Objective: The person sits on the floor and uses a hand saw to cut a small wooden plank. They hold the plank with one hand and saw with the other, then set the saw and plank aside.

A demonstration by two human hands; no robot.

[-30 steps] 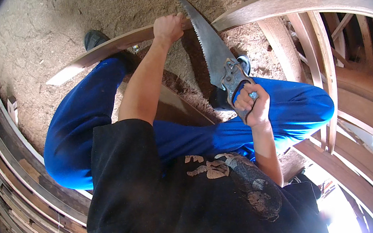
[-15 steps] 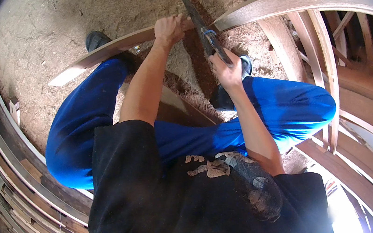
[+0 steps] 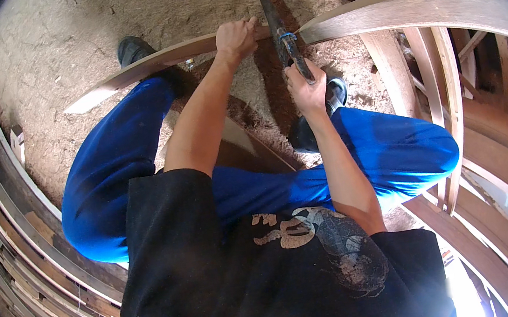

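My left hand (image 3: 236,40) is wrapped over a long wooden plank (image 3: 145,65), pressing on it just left of the saw. My right hand (image 3: 308,90) grips the dark handle of a hand saw (image 3: 269,12), which has a blue tie near the handle. The saw's blade points away from me and crosses the plank's line. Right of the blade, a wide length of wood (image 3: 401,12) continues toward the right; I cannot tell whether it is joined to the left part. Where blade and wood meet is partly hidden.
My bent legs in blue trousers (image 3: 119,157) flank the work, with a dark shoe (image 3: 134,50) by the plank. Another board (image 3: 245,143) lies between my legs. Stacked strips of wood (image 3: 23,208) line the left; upright wooden frame pieces (image 3: 448,88) stand at right on rough ground (image 3: 77,34).
My right hand and the saw have shifted slightly away from me relative to the wood. The right-hand length of wood appears a little lower in view. My left hand keeps its hold.
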